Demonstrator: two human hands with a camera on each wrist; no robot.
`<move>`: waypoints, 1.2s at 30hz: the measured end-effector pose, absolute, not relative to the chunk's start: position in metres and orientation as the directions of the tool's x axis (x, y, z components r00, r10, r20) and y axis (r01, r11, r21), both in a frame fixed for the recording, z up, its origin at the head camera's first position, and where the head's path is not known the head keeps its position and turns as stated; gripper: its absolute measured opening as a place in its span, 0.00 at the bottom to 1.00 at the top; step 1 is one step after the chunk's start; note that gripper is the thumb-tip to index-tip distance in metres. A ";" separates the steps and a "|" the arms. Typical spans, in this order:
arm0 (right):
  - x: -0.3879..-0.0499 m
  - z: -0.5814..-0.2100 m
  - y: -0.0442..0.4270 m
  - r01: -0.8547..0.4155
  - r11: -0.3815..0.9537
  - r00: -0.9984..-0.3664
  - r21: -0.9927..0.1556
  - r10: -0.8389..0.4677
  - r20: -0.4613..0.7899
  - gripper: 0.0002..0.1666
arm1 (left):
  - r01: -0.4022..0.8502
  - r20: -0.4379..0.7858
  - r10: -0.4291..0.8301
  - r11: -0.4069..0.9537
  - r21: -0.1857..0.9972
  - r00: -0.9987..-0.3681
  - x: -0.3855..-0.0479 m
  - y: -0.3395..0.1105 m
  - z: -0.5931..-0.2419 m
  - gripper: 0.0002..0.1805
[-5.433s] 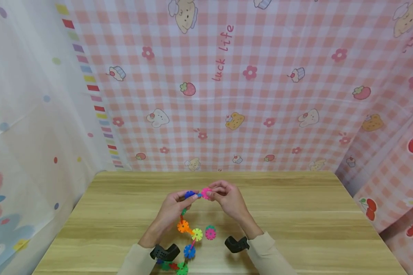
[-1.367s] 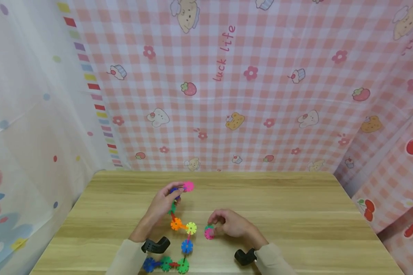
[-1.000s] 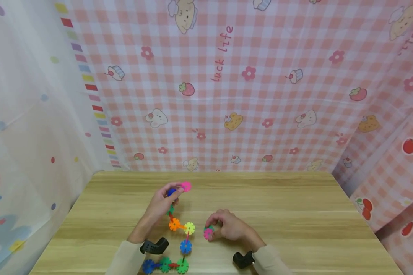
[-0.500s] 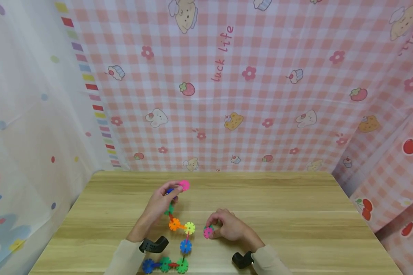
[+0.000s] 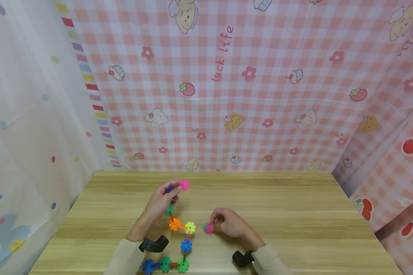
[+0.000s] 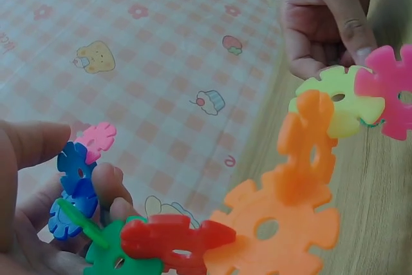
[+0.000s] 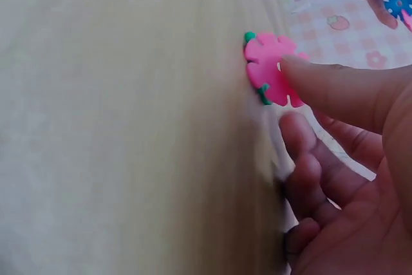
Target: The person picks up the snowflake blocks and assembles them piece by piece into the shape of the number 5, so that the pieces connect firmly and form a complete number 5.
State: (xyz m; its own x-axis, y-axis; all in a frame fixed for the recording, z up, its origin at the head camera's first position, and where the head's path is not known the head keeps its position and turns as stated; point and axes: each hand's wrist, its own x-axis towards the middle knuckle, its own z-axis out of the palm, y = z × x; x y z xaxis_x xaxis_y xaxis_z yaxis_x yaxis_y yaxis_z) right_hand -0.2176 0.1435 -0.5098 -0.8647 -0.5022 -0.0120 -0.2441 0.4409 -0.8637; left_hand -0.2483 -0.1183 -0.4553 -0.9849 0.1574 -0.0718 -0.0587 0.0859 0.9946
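Note:
In the head view my left hand [image 5: 157, 203] pinches the far end of a chain of notched snowflake discs near blue discs [image 6: 78, 172]. A pink disc [image 5: 184, 185] sticks out past its fingertips. From there the chain runs down through an orange disc [image 5: 174, 224] and a yellow disc [image 5: 190, 228] to the table. My right hand [image 5: 232, 223] pinches a loose pink snowflake disc [image 7: 269, 66], thumb on its face; the fingertip behind is hidden. A green disc [image 5: 205, 228] shows partly behind it; whether they are joined, I cannot tell.
The chain's near part lies on the wooden table [image 5: 278, 198]: a blue disc [image 5: 186, 246], a light green one [image 5: 183, 265], a darker green one [image 5: 165, 264] and another blue one [image 5: 148, 266]. A checked cloth [image 5: 278, 99] hangs behind the table.
From holding the pink disc at the chain's end, my right hand has come down to the loose pink disc and now pinches it, shifting it slightly. The left hand keeps the chain, moved left.

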 end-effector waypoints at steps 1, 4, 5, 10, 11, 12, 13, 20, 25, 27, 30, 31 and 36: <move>-0.218 -0.510 0.144 -0.233 0.431 -0.866 -0.872 -0.500 -0.016 0.06 | -0.059 -0.073 0.157 0.087 0.994 -0.985 -0.248 -0.118 -0.455 0.16; -0.221 -0.508 0.145 -0.188 0.400 -0.873 -0.897 -0.486 -0.034 0.06 | -0.064 -0.077 0.154 0.088 0.994 -0.985 -0.248 -0.118 -0.454 0.16; -0.222 -0.507 0.145 -0.171 0.391 -0.876 -0.904 -0.480 -0.041 0.07 | -0.065 -0.079 0.154 0.090 0.994 -0.985 -0.248 -0.117 -0.454 0.16; -0.226 -0.500 0.141 -0.153 0.369 -0.901 -0.917 -0.434 -0.025 0.14 | -0.072 -0.083 0.154 0.072 0.995 -0.985 -0.247 -0.115 -0.454 0.17; -0.227 -0.497 0.140 -0.148 0.363 -0.906 -0.920 -0.422 -0.021 0.14 | -0.076 -0.086 0.154 0.066 0.995 -0.984 -0.247 -0.114 -0.454 0.17; -0.228 -0.494 0.139 -0.146 0.356 -0.913 -0.923 -0.408 -0.014 0.13 | -0.081 -0.089 0.152 0.061 0.995 -0.984 -0.247 -0.113 -0.454 0.16; -0.228 -0.490 0.137 -0.143 0.342 -0.918 -0.929 -0.397 -0.005 0.12 | -0.086 -0.093 0.152 0.055 0.995 -0.984 -0.247 -0.113 -0.454 0.16; -0.234 -0.470 0.125 -0.091 0.191 -0.949 -0.977 -0.315 0.026 0.11 | -0.097 -0.101 0.138 0.041 0.994 -0.985 -0.248 -0.112 -0.456 0.15; -0.237 -0.463 0.116 -0.130 0.142 -0.963 -0.981 -0.255 0.090 0.15 | -0.090 -0.097 0.146 0.052 0.995 -0.985 -0.247 -0.110 -0.456 0.14; -0.237 -0.463 0.113 -0.151 0.137 -0.966 -0.979 -0.230 0.117 0.14 | -0.091 -0.098 0.147 0.054 0.994 -0.984 -0.246 -0.109 -0.457 0.14; -0.237 -0.465 0.108 -0.185 0.141 -0.968 -0.973 -0.198 0.155 0.13 | -0.094 -0.101 0.152 0.050 0.994 -0.983 -0.246 -0.108 -0.457 0.14; -0.237 -0.466 0.107 -0.202 0.152 -0.967 -0.968 -0.188 0.172 0.12 | -0.095 -0.102 0.154 0.051 0.994 -0.983 -0.246 -0.108 -0.457 0.14; -0.237 -0.469 0.100 -0.336 0.262 -0.941 -0.905 -0.145 0.307 0.08 | -0.101 -0.110 0.162 0.063 0.993 -0.981 -0.245 -0.106 -0.458 0.13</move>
